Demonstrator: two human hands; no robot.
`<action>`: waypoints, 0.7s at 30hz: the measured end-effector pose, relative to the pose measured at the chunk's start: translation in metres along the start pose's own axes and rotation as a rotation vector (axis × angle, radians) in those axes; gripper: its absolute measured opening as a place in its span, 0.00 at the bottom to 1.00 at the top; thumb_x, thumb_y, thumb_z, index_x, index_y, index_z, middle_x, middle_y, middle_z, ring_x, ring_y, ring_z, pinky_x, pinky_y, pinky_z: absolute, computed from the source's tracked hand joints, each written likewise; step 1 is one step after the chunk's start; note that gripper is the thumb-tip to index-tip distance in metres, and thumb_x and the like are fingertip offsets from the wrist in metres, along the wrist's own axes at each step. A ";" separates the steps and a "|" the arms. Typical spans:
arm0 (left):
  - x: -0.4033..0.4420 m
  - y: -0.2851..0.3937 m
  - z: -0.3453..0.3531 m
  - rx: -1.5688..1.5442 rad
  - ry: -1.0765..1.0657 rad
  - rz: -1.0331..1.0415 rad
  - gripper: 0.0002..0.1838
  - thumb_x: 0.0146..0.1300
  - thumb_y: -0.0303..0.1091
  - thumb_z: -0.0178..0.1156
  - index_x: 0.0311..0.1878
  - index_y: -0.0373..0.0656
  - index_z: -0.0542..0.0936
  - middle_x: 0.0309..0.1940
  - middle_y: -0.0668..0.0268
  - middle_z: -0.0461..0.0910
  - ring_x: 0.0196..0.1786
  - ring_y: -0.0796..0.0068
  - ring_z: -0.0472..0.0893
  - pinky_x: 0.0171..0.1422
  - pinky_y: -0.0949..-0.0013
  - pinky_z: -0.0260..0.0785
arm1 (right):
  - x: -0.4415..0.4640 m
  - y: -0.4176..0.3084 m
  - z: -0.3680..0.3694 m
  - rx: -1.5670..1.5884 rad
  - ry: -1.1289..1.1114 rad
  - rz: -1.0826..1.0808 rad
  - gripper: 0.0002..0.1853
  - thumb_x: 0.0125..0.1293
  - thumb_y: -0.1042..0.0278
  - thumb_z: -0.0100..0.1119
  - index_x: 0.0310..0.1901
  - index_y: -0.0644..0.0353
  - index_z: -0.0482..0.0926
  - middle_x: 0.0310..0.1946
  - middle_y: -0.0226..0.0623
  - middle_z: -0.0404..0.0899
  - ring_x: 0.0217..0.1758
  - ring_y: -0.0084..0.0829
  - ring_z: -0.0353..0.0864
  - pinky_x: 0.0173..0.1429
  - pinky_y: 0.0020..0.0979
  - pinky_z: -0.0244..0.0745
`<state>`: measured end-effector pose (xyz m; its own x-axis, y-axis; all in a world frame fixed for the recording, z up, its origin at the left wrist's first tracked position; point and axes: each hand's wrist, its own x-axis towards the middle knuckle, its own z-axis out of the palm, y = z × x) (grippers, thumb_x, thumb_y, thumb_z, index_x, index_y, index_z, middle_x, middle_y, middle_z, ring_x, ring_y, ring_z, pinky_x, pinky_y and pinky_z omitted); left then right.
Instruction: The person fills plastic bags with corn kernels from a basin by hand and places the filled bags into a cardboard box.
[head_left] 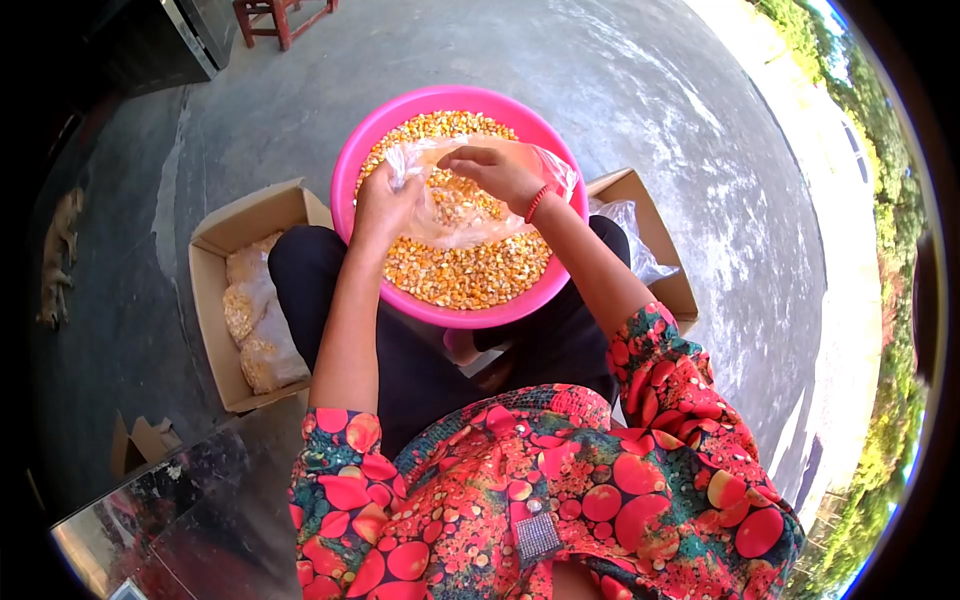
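A clear plastic bag [460, 228] lies across the corn kernels [465, 275] in a pink basin [357, 150] between my knees. At the left, my left hand [385, 205] is closed round a bunched part of the bag. Over the bag's upper side is my right hand [497, 178], its fingers stretched toward the left and slightly bent. Its palm side is hidden, and I cannot tell whether it touches the film. Kernels show through the bag; whether some are inside it is unclear.
Left of the basin, a cardboard box [222, 235] holds bags of corn [268, 335]. Another box [675, 285] with clear plastic bags [637, 238] stands at the right. A red stool [283, 22] is at the back, and an animal [60, 255] lies far left.
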<state>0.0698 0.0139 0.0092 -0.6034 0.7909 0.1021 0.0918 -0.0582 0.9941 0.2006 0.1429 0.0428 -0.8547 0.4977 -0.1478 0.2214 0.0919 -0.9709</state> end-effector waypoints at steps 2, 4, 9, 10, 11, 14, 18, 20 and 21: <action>0.002 -0.003 -0.002 0.011 0.018 0.022 0.13 0.55 0.32 0.61 0.41 0.35 0.78 0.29 0.60 0.81 0.29 0.76 0.79 0.34 0.71 0.71 | -0.007 0.005 -0.001 -0.534 -0.008 -0.185 0.12 0.67 0.66 0.48 0.44 0.62 0.78 0.43 0.31 0.78 0.46 0.22 0.76 0.52 0.23 0.69; 0.004 -0.005 -0.003 0.022 0.034 0.043 0.13 0.54 0.34 0.62 0.40 0.35 0.78 0.29 0.60 0.81 0.30 0.74 0.80 0.35 0.70 0.71 | -0.025 -0.009 0.004 -0.252 -0.191 -0.034 0.11 0.66 0.68 0.49 0.44 0.61 0.78 0.38 0.29 0.80 0.40 0.19 0.77 0.41 0.21 0.73; 0.004 -0.006 -0.004 0.197 0.035 0.042 0.17 0.49 0.37 0.65 0.39 0.36 0.78 0.31 0.55 0.82 0.35 0.63 0.82 0.40 0.65 0.72 | -0.064 -0.006 0.039 -0.307 -0.651 -0.106 0.09 0.62 0.71 0.51 0.41 0.64 0.78 0.38 0.35 0.81 0.39 0.25 0.79 0.45 0.29 0.73; 0.003 -0.006 -0.004 0.199 0.031 0.042 0.17 0.49 0.37 0.65 0.39 0.36 0.78 0.31 0.55 0.82 0.35 0.63 0.82 0.40 0.65 0.72 | -0.063 0.009 0.048 -0.409 -0.604 -0.200 0.09 0.61 0.71 0.52 0.40 0.63 0.79 0.36 0.39 0.80 0.40 0.32 0.79 0.48 0.32 0.72; 0.002 -0.005 -0.005 0.206 0.020 0.045 0.17 0.48 0.36 0.65 0.39 0.36 0.78 0.32 0.55 0.82 0.36 0.63 0.82 0.41 0.64 0.72 | -0.061 0.022 0.055 -0.497 -0.548 -0.260 0.10 0.61 0.71 0.52 0.43 0.61 0.78 0.39 0.39 0.78 0.44 0.34 0.77 0.51 0.33 0.71; -0.002 -0.002 -0.007 0.228 0.002 0.045 0.18 0.47 0.35 0.65 0.40 0.35 0.78 0.33 0.54 0.81 0.38 0.62 0.82 0.42 0.64 0.72 | -0.049 0.053 0.080 -0.660 -0.331 -0.482 0.13 0.58 0.71 0.54 0.46 0.56 0.77 0.44 0.38 0.76 0.50 0.38 0.74 0.54 0.36 0.68; -0.003 -0.007 -0.007 0.221 -0.029 0.072 0.18 0.47 0.34 0.64 0.42 0.35 0.77 0.35 0.52 0.81 0.40 0.59 0.81 0.44 0.63 0.72 | -0.038 0.065 0.089 -0.937 -0.180 -0.738 0.14 0.55 0.67 0.58 0.44 0.51 0.76 0.47 0.36 0.72 0.55 0.39 0.69 0.55 0.40 0.66; -0.002 -0.008 -0.008 0.315 -0.018 0.099 0.18 0.47 0.33 0.63 0.42 0.35 0.77 0.35 0.51 0.81 0.41 0.57 0.81 0.44 0.62 0.72 | -0.041 0.063 0.080 -0.951 -0.235 -0.710 0.11 0.55 0.66 0.58 0.42 0.51 0.76 0.44 0.36 0.72 0.53 0.39 0.70 0.54 0.40 0.66; -0.002 -0.006 -0.008 0.407 -0.008 0.126 0.18 0.47 0.33 0.63 0.42 0.35 0.77 0.35 0.50 0.81 0.41 0.55 0.81 0.45 0.61 0.72 | -0.044 0.063 0.074 -0.967 -0.291 -0.680 0.09 0.55 0.64 0.58 0.39 0.51 0.76 0.41 0.37 0.72 0.51 0.39 0.71 0.52 0.40 0.67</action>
<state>0.0643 0.0079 0.0037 -0.5614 0.7978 0.2199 0.4707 0.0892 0.8778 0.2171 0.0627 -0.0255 -0.9785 -0.1023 0.1789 -0.1597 0.9253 -0.3439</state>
